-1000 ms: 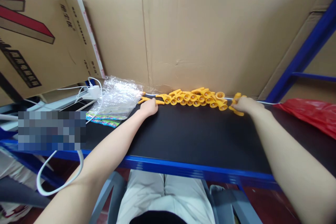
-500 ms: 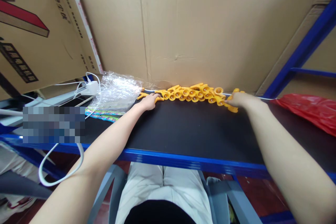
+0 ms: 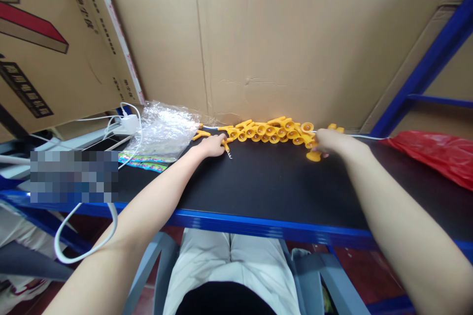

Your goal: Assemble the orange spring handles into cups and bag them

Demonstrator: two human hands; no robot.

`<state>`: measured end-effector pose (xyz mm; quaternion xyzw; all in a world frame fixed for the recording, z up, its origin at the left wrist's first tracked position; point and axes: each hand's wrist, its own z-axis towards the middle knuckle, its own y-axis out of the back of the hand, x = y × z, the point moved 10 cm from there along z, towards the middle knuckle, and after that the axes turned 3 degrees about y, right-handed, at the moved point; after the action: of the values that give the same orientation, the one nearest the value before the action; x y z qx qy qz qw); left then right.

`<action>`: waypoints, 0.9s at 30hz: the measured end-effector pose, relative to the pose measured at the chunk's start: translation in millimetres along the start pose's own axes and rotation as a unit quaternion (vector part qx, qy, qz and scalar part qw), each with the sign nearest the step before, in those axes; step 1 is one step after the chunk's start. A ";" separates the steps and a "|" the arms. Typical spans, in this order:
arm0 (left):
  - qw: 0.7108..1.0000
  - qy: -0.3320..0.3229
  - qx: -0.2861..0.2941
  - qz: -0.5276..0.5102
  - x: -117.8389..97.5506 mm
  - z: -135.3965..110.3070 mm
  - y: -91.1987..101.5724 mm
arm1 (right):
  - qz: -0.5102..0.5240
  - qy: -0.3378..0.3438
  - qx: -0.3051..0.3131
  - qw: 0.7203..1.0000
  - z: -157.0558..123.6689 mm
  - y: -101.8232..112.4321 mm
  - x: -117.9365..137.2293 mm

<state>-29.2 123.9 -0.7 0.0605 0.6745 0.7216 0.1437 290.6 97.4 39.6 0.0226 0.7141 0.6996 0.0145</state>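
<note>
A row of several small yellow plastic pieces (image 3: 271,132) lies along the far edge of the black worktop (image 3: 273,182), against a cardboard wall. My left hand (image 3: 211,145) rests at the row's left end, fingers closed round one yellow piece with a thin metal tip that pokes out toward me. My right hand (image 3: 328,141) is at the row's right end, fingers curled over a yellow piece (image 3: 314,156) that sits slightly out of the row. A thin white wire runs behind the pieces.
A crinkled clear plastic bag (image 3: 164,130) lies on colourful printed packets (image 3: 142,162) at the left. White cables and a charger (image 3: 127,123) sit beyond it. A red plastic bag (image 3: 436,157) lies at the right. Cardboard boxes stand at the left, and blue shelf posts rise at the right.
My left hand has pulled one yellow piece slightly toward me, so its metal tip now shows. My right hand has drawn a yellow piece out of the row's right end.
</note>
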 end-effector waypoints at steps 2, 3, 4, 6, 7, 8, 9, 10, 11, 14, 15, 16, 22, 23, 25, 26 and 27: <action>1.000 -0.025 -0.010 0.002 -5.4 -1.0 1.1 | -0.012 0.034 0.056 0.998 -9.5 -6.6 17.5; 0.999 -0.033 -0.016 0.004 -6.9 -1.3 1.7 | -0.005 0.055 0.067 0.996 -13.4 -7.8 26.1; 0.999 -0.039 -0.021 0.007 -7.7 -1.3 2.4 | 0.007 0.083 0.067 0.994 -16.4 -8.0 35.9; 0.998 -0.044 -0.037 0.011 -8.1 -1.2 4.9 | 0.046 0.139 0.071 0.987 -20.7 -12.1 54.8; 0.998 -0.046 -0.043 0.010 -8.2 -1.2 6.2 | 0.067 0.162 0.077 0.981 -22.1 -16.1 63.6; 0.998 -0.049 -0.046 0.006 -8.8 -1.3 6.9 | 0.090 0.182 0.084 0.976 -23.1 -20.6 72.0; 0.998 -0.053 -0.044 0.001 -9.8 -1.3 6.8 | 0.111 0.195 0.089 0.970 -23.6 -25.1 79.6; 0.998 -0.055 -0.038 -0.005 -10.8 -1.4 5.9 | 0.130 0.206 0.086 0.966 -23.6 -28.0 86.6; 0.998 -0.058 -0.029 -0.011 -11.9 -1.6 4.6 | 0.143 0.217 0.075 0.963 -23.4 -29.2 93.4; 0.998 -0.061 -0.005 -0.024 -14.8 -2.8 1.8 | 0.138 0.242 0.003 0.960 -22.0 -24.0 107.9; 0.998 -0.060 -0.004 -0.025 -15.3 -3.3 2.1 | 0.127 0.249 -0.024 0.960 -21.6 -21.2 110.9; 0.998 -0.060 -0.004 -0.027 -15.9 -3.9 2.8 | 0.115 0.257 -0.049 0.958 -21.3 -18.5 113.2; 0.997 -0.067 -0.004 -0.034 -18.6 -6.0 5.1 | 0.081 0.293 -0.159 0.939 -20.9 -7.2 115.6; 0.997 -0.067 -0.004 -0.034 -18.3 -5.9 5.1 | 0.090 0.293 -0.150 0.940 -20.1 -9.6 115.4; 0.997 -0.066 -0.007 -0.034 -17.5 -5.5 4.9 | 0.105 0.289 -0.110 0.945 -18.0 -18.1 115.6; 0.997 -0.067 -0.008 -0.035 -17.3 -5.3 4.7 | 0.108 0.284 -0.090 0.949 -17.3 -22.2 115.5; 0.997 -0.068 -0.009 -0.036 -17.1 -5.1 4.5 | 0.110 0.277 -0.075 0.952 -16.6 -25.4 115.1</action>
<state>-14.9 113.9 5.2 0.0841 0.6582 0.7164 0.2156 174.5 86.4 15.8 -0.0949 0.6289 0.7269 -0.2590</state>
